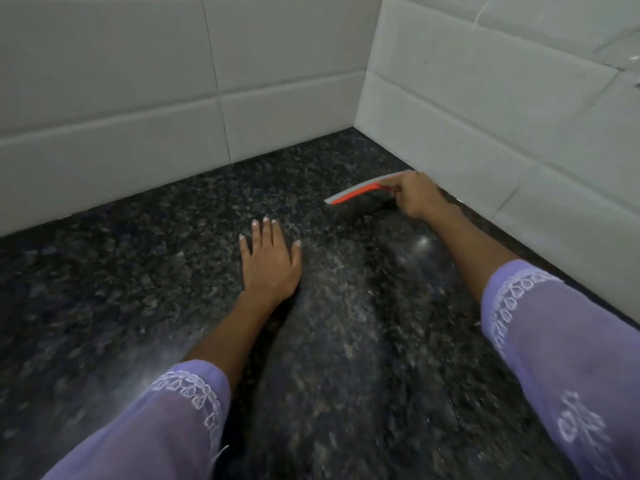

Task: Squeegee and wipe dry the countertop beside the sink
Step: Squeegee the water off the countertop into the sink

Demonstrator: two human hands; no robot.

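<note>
Here right hand (414, 195) grips orange squeegee (360, 191) near the tiled corner, left hand (270, 261) flat, fingers spread, on dark granite countertop (138, 271).

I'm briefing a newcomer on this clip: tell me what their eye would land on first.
The orange and grey squeegee stands out, gripped by the right hand near the far right corner of the dark speckled countertop, close to the white tiled wall. The left hand lies flat, fingers spread, mid-counter. Lilac embroidered sleeves frame the foreground.
</note>
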